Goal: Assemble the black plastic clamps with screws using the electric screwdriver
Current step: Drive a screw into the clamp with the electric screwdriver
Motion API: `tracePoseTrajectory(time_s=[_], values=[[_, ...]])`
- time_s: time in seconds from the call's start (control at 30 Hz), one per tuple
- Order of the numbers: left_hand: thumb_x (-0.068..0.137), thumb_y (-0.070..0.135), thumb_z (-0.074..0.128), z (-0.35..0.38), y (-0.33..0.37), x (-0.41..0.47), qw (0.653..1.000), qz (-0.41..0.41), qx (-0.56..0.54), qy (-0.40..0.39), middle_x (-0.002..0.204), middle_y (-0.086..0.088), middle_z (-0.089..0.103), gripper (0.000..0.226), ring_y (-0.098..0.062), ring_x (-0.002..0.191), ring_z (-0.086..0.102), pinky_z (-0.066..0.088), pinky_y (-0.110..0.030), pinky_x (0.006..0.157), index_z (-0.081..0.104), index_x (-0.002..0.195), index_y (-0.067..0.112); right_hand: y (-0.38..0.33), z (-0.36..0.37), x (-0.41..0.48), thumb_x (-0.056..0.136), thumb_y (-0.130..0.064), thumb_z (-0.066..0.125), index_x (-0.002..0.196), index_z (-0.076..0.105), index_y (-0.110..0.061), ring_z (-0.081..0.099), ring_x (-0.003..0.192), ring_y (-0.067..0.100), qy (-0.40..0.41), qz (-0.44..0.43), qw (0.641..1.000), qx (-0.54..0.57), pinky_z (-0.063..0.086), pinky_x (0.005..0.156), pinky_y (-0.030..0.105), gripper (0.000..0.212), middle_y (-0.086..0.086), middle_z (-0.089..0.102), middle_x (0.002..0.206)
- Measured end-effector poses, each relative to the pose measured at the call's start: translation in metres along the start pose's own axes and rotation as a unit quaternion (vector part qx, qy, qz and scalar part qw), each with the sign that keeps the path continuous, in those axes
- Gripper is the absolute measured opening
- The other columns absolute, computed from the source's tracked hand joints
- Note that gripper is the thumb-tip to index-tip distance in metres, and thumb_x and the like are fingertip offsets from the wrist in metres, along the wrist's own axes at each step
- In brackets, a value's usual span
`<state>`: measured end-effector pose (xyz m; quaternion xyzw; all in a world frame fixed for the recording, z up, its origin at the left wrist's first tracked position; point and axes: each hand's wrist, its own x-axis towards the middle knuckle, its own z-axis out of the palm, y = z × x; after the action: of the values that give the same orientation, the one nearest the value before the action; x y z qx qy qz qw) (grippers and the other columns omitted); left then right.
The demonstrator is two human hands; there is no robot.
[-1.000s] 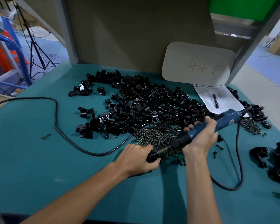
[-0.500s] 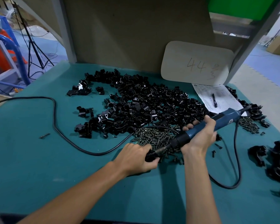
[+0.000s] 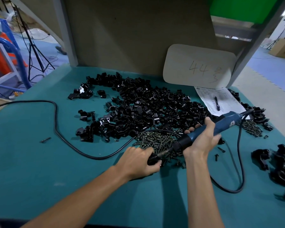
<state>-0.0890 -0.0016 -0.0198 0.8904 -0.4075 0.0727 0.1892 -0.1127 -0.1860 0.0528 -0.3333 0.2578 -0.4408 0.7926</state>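
The person's right hand (image 3: 202, 140) is wrapped round the middle of a blue electric screwdriver (image 3: 227, 123), fingers curled over its far side and thumb on top; the tool slants from far right down to near left, its dark bit end reaching the left hand (image 3: 138, 160); that hand has its fingers curled tight on a small black plastic clamp (image 3: 152, 160), held just above the teal table mat (image 3: 39, 170) at the near edge of a pile of dark metal screws (image 3: 156, 139); how the bit sits on the clamp cannot be made out; beyond the screws lies a wide heap of loose black plastic clamps (image 3: 146, 111), spreading to the far left; a thick black cable (image 3: 56, 122) loops across the left of the mat and another loop runs from the tool's tail round the near right; a single dark screw (image 3: 45, 139) lies apart on the left; on the right lie a smaller scatter of screws (image 3: 252, 127) and a cluster of black clamp pieces (image 3: 283, 165); at the far right a beige rounded card marked "44" (image 3: 199, 66) leans on the back panel, beside a printed white sheet (image 3: 227, 106) with a black pen (image 3: 217, 103) on it.
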Motion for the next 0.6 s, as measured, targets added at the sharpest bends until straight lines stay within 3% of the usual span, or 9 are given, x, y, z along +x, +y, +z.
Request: tracePoseTrajectory(time_s=[0.13,0.37,0.5,0.6], values=[[0.087,0.066,0.036,-0.0019,0.0009,0.0003,1.000,-0.009,-0.010,0.013,0.051,0.011,0.048,0.045,-0.005,0.041,0.036,0.022,-0.023,0.047,0.051,0.078,0.024,0.0054,0.0039,0.0004,0.089,-0.019,0.075,0.140,0.032,-0.030,0.058,0.057,0.017,-0.006,-0.011,1.000,-0.017,0.053,0.056,0.032,0.067,0.004,0.063,0.083],[0.088,0.065,0.040,-0.0021,0.0009,0.0000,1.000,-0.010,-0.010,0.004,0.055,0.010,0.052,0.043,-0.010,0.046,0.043,0.032,-0.027,0.054,0.050,0.082,0.025,0.0032,-0.0003,0.0055,0.089,-0.006,0.073,0.144,0.032,-0.050,0.059,0.061,0.016,-0.029,0.018,0.999,0.010,0.054,0.058,0.032,0.082,0.003,0.065,0.086],[0.092,0.068,0.037,-0.0026,-0.0001,0.0000,1.000,-0.005,-0.001,-0.008,0.056,0.012,0.047,0.043,-0.006,0.045,0.039,0.030,-0.028,0.054,0.043,0.083,0.026,0.0037,-0.0009,0.0049,0.089,-0.011,0.076,0.144,0.033,-0.050,0.057,0.058,0.015,-0.008,0.010,1.000,0.006,0.053,0.056,0.030,0.080,0.003,0.062,0.085],[0.090,0.069,0.030,-0.0046,0.0007,-0.0007,1.000,0.004,-0.026,-0.008,0.058,0.011,0.044,0.045,-0.006,0.046,0.039,0.028,-0.028,0.050,0.039,0.081,0.026,0.0010,-0.0029,0.0037,0.088,-0.029,0.080,0.135,0.043,-0.035,0.055,0.055,0.015,0.008,0.005,1.000,0.005,0.052,0.053,0.030,0.060,0.000,0.059,0.077]])
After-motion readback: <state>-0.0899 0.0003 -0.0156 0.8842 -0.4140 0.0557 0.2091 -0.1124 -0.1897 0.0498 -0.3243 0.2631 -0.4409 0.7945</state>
